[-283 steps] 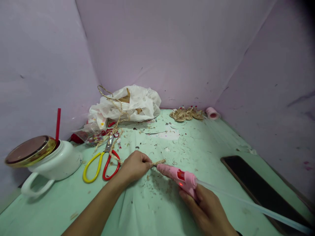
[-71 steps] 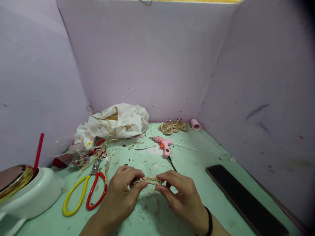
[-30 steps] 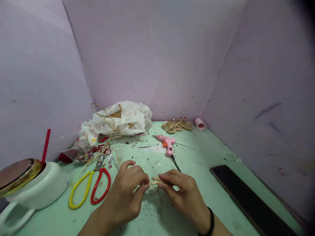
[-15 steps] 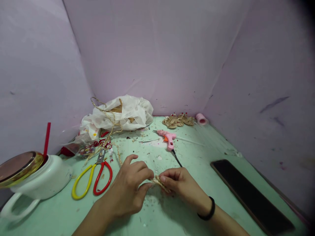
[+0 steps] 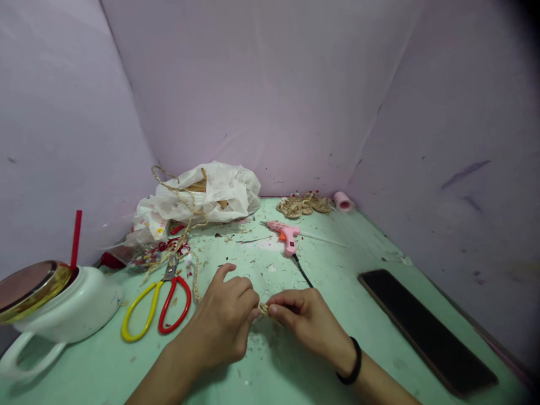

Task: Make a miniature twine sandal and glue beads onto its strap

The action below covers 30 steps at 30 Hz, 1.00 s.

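Observation:
My left hand (image 5: 225,320) and my right hand (image 5: 306,320) meet low in the middle of the green table (image 5: 320,281). Both pinch a short piece of jute twine (image 5: 264,309) between fingertips and thumbs; only a small tan bit shows between them. More twine (image 5: 194,278) trails from the left hand toward the scissors. A black band sits on my right wrist. The pink glue gun (image 5: 287,236) lies on the table beyond the hands, its black cord running toward my right hand.
Scissors (image 5: 156,304) with yellow and red handles lie left of the hands. A white mug (image 5: 59,306) with a gold lid and red straw stands far left. A white plastic bag (image 5: 206,194), jute coils (image 5: 304,205), a pink roll (image 5: 342,201) and a phone (image 5: 426,329) surround them.
The glue gun, held in my right hand at first, now lies on the table. Both hands have closed on the twine and drawn nearer together, so less of it shows.

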Each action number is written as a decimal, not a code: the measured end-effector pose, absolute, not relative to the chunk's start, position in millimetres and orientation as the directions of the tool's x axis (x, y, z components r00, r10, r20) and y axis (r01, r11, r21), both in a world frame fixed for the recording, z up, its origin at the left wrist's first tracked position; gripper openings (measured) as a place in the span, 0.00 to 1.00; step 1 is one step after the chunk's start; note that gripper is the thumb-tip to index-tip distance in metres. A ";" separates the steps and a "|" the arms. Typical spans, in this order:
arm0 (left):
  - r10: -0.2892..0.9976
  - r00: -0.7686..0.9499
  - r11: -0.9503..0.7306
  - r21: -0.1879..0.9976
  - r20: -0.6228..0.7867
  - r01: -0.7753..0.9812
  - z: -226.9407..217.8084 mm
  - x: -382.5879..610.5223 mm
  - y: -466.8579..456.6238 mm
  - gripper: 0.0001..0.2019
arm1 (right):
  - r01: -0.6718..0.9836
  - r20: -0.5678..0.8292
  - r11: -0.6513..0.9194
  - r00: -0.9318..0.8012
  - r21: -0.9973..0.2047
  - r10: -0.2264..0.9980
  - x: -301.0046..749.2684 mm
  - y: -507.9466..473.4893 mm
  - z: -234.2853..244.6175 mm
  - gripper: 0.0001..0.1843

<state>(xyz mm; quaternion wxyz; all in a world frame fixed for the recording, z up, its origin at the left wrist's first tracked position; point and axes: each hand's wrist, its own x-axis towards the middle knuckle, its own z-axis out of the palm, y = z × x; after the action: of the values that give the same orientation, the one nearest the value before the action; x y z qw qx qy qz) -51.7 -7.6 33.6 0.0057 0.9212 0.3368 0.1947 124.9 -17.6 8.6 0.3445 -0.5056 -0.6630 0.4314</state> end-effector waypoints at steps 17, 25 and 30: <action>0.622 0.672 -0.776 0.198 0.402 0.599 31.3 -53.7 -5.4 0.10 | 0.501 0.161 0.313 -0.322 -0.807 0.933 125.4 -26.3 14.3 0.09; 0.621 0.703 -0.781 0.202 0.347 0.591 29.3 -55.6 -4.9 0.09 | 0.636 0.315 0.436 -0.301 -0.637 0.900 127.0 -25.4 9.3 0.08; 0.636 0.699 -0.770 0.211 0.326 0.602 29.5 -54.7 -3.9 0.09 | 0.646 0.437 0.521 -0.304 -0.558 0.846 127.3 -26.4 5.5 0.08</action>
<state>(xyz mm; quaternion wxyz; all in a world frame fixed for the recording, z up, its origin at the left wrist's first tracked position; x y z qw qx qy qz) -54.7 -3.9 29.5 0.0442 0.9207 0.3362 0.1931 127.3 -26.4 5.5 0.3576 -0.4691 -0.7953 0.1402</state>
